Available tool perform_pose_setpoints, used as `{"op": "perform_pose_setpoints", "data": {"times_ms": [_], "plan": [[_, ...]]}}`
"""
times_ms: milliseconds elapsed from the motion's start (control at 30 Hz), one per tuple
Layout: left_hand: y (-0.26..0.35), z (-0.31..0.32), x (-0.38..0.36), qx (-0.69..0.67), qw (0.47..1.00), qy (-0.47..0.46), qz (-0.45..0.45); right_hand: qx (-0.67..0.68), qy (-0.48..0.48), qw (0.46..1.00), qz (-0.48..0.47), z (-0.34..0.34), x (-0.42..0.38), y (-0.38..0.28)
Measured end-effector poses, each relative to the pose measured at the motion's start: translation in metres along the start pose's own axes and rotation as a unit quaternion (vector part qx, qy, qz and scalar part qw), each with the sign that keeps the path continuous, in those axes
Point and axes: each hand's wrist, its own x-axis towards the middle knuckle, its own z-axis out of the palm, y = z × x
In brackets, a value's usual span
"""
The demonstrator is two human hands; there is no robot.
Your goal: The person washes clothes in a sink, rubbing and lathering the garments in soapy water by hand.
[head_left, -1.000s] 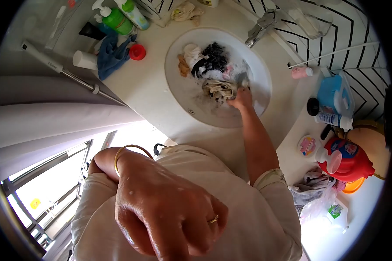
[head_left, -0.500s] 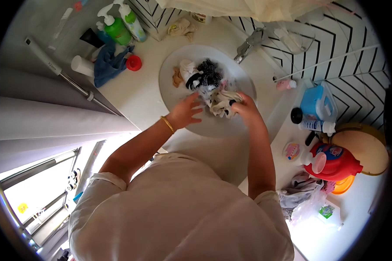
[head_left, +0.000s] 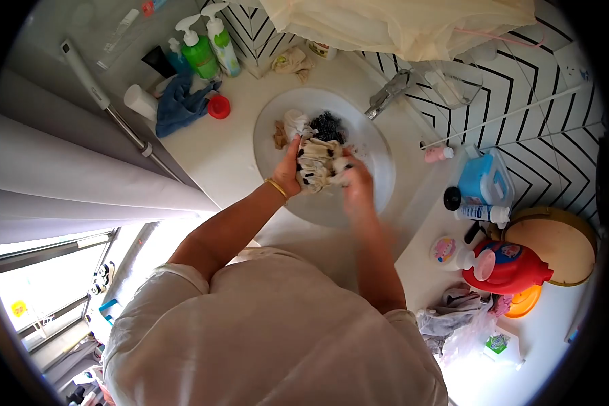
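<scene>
A cream cloth with black patches (head_left: 316, 164) is bunched up between my two hands over the round white sink (head_left: 267, 149). My left hand (head_left: 289, 170), with a yellow bangle at the wrist, is closed around its left side. On its right end my right hand (head_left: 358, 181) is closed, somewhat blurred by motion. Behind the cloth, in the sink, lie a black-and-white cloth (head_left: 327, 126), a white cloth (head_left: 295, 123) and a small tan cloth (head_left: 279, 135). What kind of garment each one is, I cannot make out.
A metal faucet (head_left: 389, 93) reaches over the sink's back right. Pump bottles (head_left: 199, 57), a blue cloth (head_left: 181, 105) and a red cap (head_left: 218, 107) sit at the left. Along the right counter are a blue container (head_left: 484, 177) and a red detergent bottle (head_left: 511, 267).
My left hand, spread and off the cloth before, is now closed on the cream cloth. My right hand has moved left and slightly nearer to me, and the cloth is bunched between both hands.
</scene>
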Motion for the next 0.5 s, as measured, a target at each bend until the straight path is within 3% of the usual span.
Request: {"op": "perform_pose_setpoints", "data": {"times_ms": [33, 67, 133, 200, 267, 300, 367, 467, 500], "plan": [[0.001, 0.003, 0.001, -0.017, 1.000, -0.013, 0.000, -0.199, -0.002, 0.961, -0.190, 0.021, -0.012, 0.001], [0.001, -0.005, 0.003, -0.035, 0.997, -0.065, -0.027, -0.382, -0.003, 0.849, -0.365, 0.037, -0.021, 0.000], [0.004, -0.017, 0.004, -0.070, 0.980, -0.168, -0.081, -0.435, 0.020, 0.817, -0.379, 0.049, -0.019, 0.006], [-0.042, -0.006, 0.000, -0.014, 0.958, -0.154, 0.244, -0.486, 0.045, 0.781, -0.390, 0.056, -0.010, 0.012], [-0.028, -0.010, 0.005, 0.025, 0.994, -0.006, 0.107, -0.535, 0.070, 0.741, -0.400, 0.058, 0.005, 0.016], [-0.024, -0.012, 0.005, 0.045, 0.996, 0.070, 0.037, -0.467, 0.086, 0.834, -0.279, 0.053, 0.017, 0.021], [-0.020, -0.011, 0.004, 0.144, 0.981, 0.111, 0.067, -0.294, 0.111, 0.949, -0.022, 0.036, 0.039, 0.030], [-0.016, -0.014, 0.008, 0.197, 0.968, 0.127, 0.093, -0.225, 0.158, 0.961, 0.022, 0.041, 0.031, 0.024], [-0.013, -0.024, 0.013, 0.200, 0.968, 0.127, 0.083, -0.268, 0.151, 0.949, -0.067, 0.045, 0.020, 0.020]]}}
